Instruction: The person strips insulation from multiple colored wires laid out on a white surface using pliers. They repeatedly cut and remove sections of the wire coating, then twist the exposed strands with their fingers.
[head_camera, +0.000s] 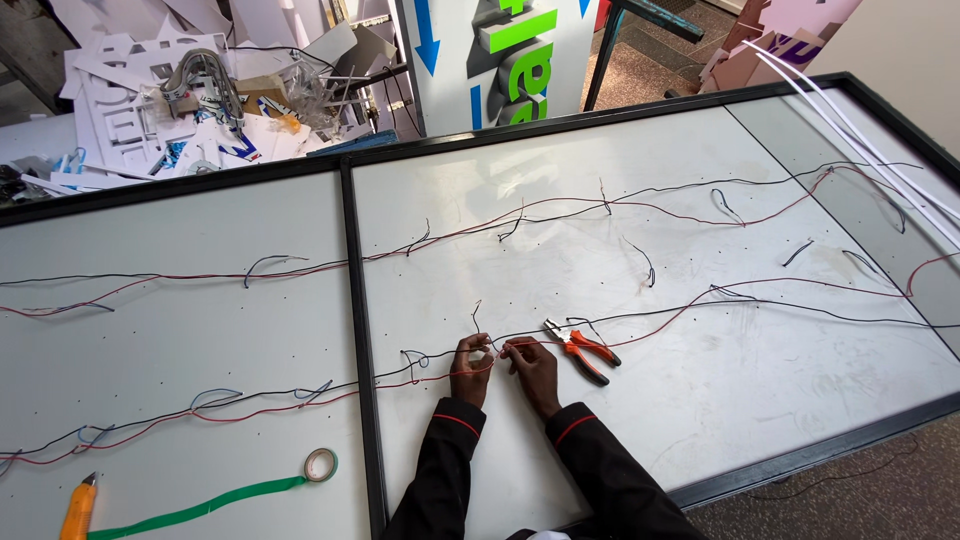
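Though dim beyond, white panel (640, 200), perhaps tabletop.

pliers (583, 351) right of hands (502, 362), on panel (620, 440)

The counter (650, 300) is white with a black frame. Red and black wires (700, 305) cross it, some short ends blue. The pliers (585, 350) have orange handles. A green tape (250, 492) lies near the front edge, beside an orange knife (78, 508). Sleeves (600, 470) are black, piped red.

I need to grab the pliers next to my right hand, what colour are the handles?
Orange with black, on the pliers beside the right hand, in the head view.
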